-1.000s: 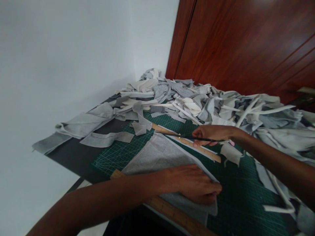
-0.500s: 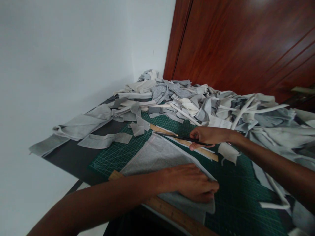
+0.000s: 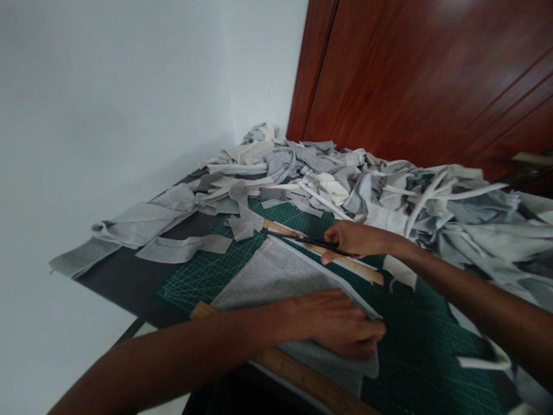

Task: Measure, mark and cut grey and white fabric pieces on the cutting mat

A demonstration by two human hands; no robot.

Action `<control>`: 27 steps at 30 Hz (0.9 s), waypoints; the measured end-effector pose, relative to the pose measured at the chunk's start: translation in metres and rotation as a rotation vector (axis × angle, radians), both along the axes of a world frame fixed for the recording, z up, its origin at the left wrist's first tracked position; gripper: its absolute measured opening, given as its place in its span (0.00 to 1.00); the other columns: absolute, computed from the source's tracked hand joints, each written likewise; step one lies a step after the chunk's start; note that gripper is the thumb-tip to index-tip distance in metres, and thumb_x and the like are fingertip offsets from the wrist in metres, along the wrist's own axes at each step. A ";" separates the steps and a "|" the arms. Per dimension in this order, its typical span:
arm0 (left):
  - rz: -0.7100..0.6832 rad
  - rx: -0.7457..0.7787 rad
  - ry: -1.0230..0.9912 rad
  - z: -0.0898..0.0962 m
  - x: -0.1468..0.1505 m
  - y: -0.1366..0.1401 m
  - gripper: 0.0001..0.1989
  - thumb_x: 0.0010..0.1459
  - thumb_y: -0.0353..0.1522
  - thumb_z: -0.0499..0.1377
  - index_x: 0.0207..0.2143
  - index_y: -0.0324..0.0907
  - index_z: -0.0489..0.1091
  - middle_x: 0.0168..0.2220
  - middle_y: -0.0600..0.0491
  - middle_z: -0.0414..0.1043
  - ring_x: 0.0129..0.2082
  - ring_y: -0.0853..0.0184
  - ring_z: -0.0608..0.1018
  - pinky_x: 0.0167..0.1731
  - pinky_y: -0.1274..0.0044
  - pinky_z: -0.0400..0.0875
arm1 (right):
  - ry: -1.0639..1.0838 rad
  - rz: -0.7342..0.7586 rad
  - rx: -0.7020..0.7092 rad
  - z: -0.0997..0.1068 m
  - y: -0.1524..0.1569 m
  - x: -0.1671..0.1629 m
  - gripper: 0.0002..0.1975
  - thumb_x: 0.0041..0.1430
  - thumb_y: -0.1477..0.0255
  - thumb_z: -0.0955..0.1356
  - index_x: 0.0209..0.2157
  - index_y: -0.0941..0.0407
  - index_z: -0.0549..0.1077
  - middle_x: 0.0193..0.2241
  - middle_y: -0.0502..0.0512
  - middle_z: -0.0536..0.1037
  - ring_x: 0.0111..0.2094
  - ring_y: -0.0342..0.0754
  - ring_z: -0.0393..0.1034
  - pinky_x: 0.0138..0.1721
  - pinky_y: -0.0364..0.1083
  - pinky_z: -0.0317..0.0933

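A grey piece of fabric (image 3: 276, 271) lies on the green cutting mat (image 3: 410, 328), a pale narrow edge running along its far side. My left hand (image 3: 345, 323) is closed on its near right corner. In my right hand (image 3: 352, 237) is a pair of dark scissors (image 3: 311, 241), blades pointing left by the fabric's far tip. Whether the blades are in the cloth I cannot tell. Under the scissors is a wooden ruler (image 3: 363, 270) with a white strip along it. Another wooden ruler (image 3: 302, 374) lies below my left forearm, partly hidden.
A large heap of grey and white fabric scraps (image 3: 345, 178) covers the back and right of the table. Loose grey strips (image 3: 185, 248) lie at the left. A white wall (image 3: 129, 104) and a red-brown wooden door (image 3: 410, 80) stand behind the table.
My right hand has moved a little to the left with the scissors, toward the fabric's far tip. My left hand has stayed nearly still on the fabric.
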State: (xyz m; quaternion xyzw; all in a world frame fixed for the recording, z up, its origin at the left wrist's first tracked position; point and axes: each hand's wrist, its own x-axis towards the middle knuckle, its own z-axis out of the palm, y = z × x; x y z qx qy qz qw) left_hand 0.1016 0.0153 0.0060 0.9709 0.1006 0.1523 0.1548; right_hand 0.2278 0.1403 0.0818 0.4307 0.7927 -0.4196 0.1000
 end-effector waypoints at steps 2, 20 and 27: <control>0.017 0.019 -0.023 -0.002 0.000 0.000 0.05 0.68 0.34 0.59 0.39 0.42 0.72 0.31 0.55 0.79 0.27 0.66 0.79 0.22 0.72 0.62 | 0.060 -0.042 -0.051 -0.002 -0.004 0.008 0.32 0.40 0.41 0.78 0.27 0.56 0.71 0.18 0.45 0.67 0.19 0.40 0.58 0.19 0.40 0.46; 0.599 0.074 -0.135 0.026 -0.034 0.047 0.10 0.68 0.23 0.51 0.44 0.40 0.72 0.43 0.50 0.77 0.46 0.61 0.76 0.51 0.69 0.69 | -0.153 -0.581 0.790 -0.068 -0.055 0.197 0.20 0.56 0.76 0.69 0.51 0.57 0.75 0.47 0.68 0.81 0.50 0.65 0.77 0.52 0.56 0.70; 0.657 0.106 0.021 0.013 -0.051 0.068 0.10 0.68 0.27 0.55 0.49 0.42 0.72 0.48 0.47 0.74 0.51 0.56 0.73 0.55 0.64 0.70 | -0.154 -0.500 1.025 -0.070 -0.069 0.191 0.15 0.64 0.80 0.65 0.49 0.61 0.78 0.46 0.68 0.81 0.50 0.60 0.77 0.57 0.57 0.68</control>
